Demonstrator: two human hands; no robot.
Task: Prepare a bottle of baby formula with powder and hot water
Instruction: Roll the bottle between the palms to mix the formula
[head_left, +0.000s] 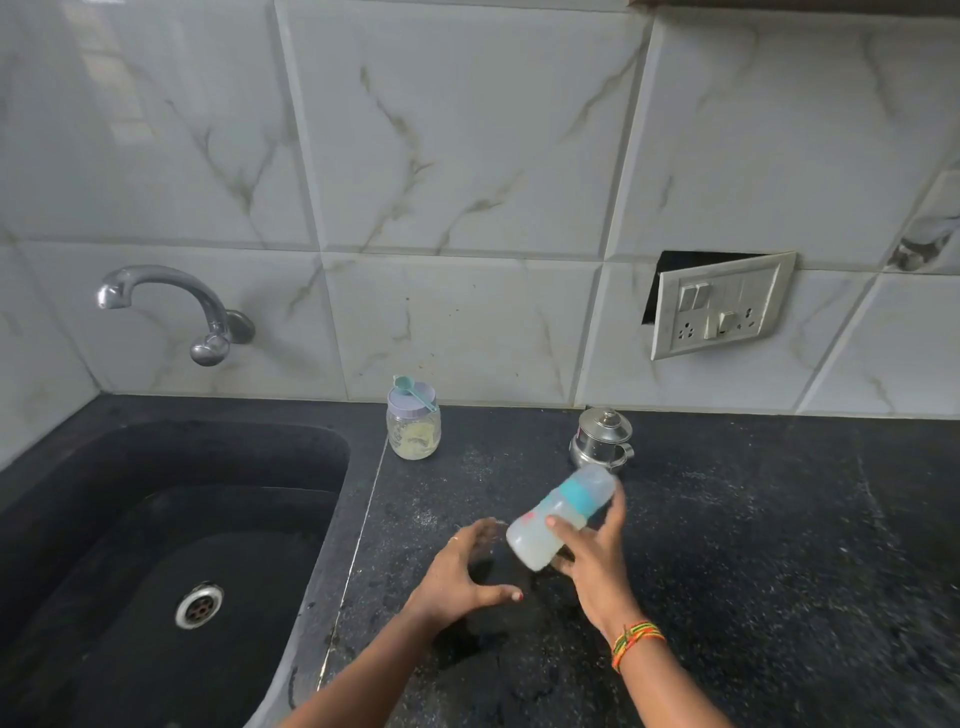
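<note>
While right hand grips baby bottle tilted above counter, cap end toward wall, pale liquid inside, blurred. Left hand loose beside bottle base, fingers spread, grasping nothing. Powder jar with teal scoop on lid stands near sink edge. Steel pot just behind bottle. Tap on wall.
</note>
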